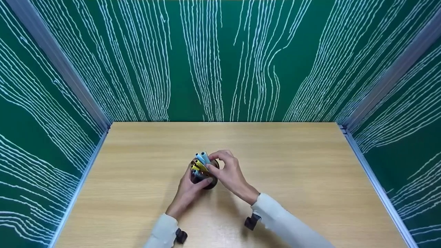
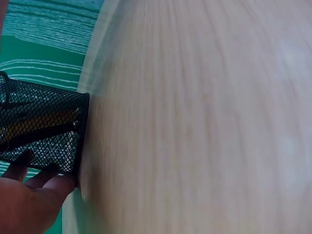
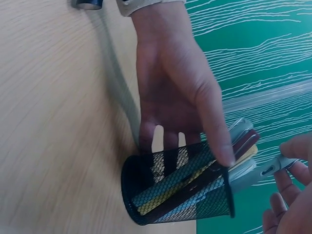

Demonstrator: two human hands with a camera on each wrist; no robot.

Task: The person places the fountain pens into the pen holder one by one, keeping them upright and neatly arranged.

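Observation:
A black mesh pen holder (image 3: pixel 139 192) stands on the wooden table with several pens inside, among them a yellow pen (image 3: pixel 209 170) and a dark red pen (image 3: pixel 246 141). My left hand (image 1: pixel 187 191) grips the holder round its side; in the left wrist view its fingers (image 2: pixel 61 185) press on the mesh near the bottom rim. At the holder's mouth my right hand (image 1: pixel 232 172) pinches the top end of a light blue pen (image 3: pixel 253 179) between thumb and fingers. That pen leans out over the rim, its lower part within the mesh.
The light wooden table (image 1: pixel 293 155) reaches back to a green wall (image 1: pixel 234 62) with wavy white lines. Metal posts (image 1: pixel 62 62) stand at the corners, and rails (image 1: pixel 375 186) edge the table's sides. Each wrist carries a small black camera (image 1: pixel 252 222).

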